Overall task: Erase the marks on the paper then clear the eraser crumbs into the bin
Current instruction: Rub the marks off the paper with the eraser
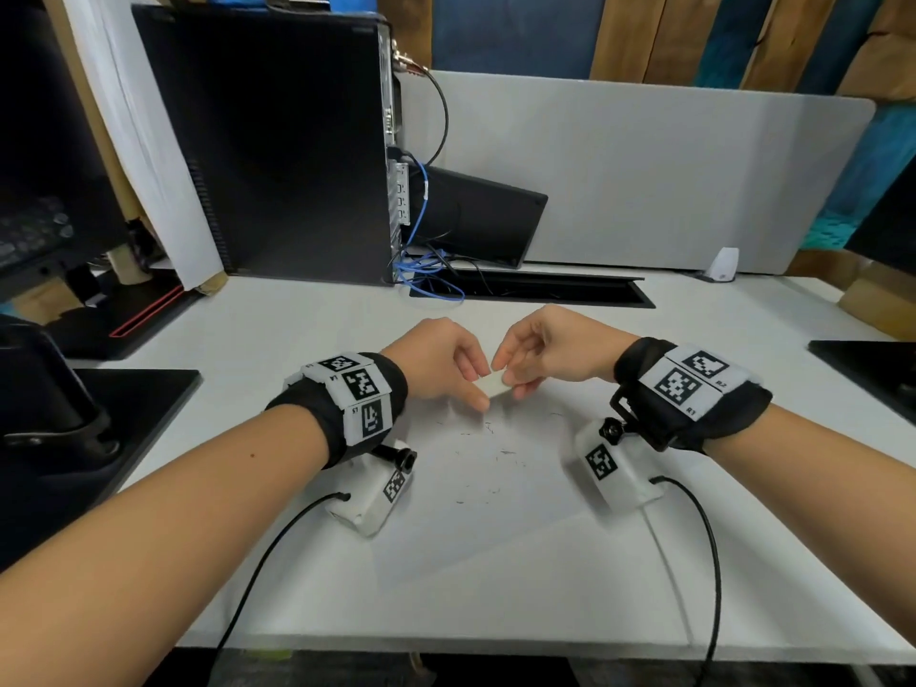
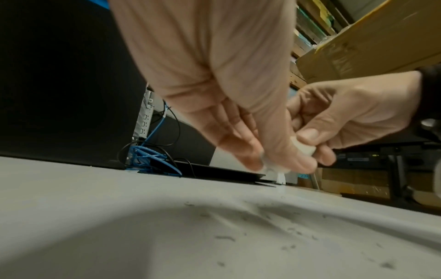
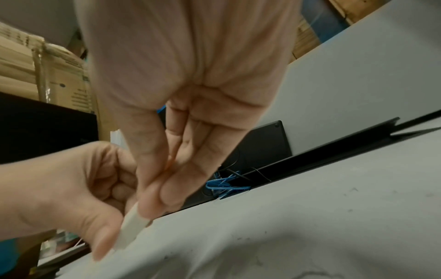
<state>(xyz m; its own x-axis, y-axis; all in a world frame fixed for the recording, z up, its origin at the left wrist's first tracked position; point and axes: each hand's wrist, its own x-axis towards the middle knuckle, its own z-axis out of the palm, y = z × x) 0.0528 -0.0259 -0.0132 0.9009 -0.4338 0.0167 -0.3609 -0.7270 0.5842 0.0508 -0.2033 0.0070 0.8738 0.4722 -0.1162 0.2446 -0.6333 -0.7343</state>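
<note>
A white sheet of paper (image 1: 476, 498) lies on the white desk, strewn with dark eraser crumbs (image 1: 505, 453). Just above its far edge both hands meet on a small white eraser (image 1: 493, 385). My left hand (image 1: 458, 374) pinches its left end between thumb and fingers. My right hand (image 1: 515, 371) pinches the other end. In the left wrist view the eraser (image 2: 304, 148) shows between the left thumb and the right fingertips, over the crumbs (image 2: 224, 238). In the right wrist view the eraser (image 3: 130, 229) slants down towards the paper (image 3: 286, 236). No bin is in view.
A black computer tower (image 1: 277, 141) stands at the back left with blue cables (image 1: 421, 270) spilling by a black cable slot (image 1: 535, 290). A grey divider panel (image 1: 644, 176) closes the back. Black pads (image 1: 134, 404) lie at the left and right edges (image 1: 872, 364). Wrist-camera cables trail over the front edge.
</note>
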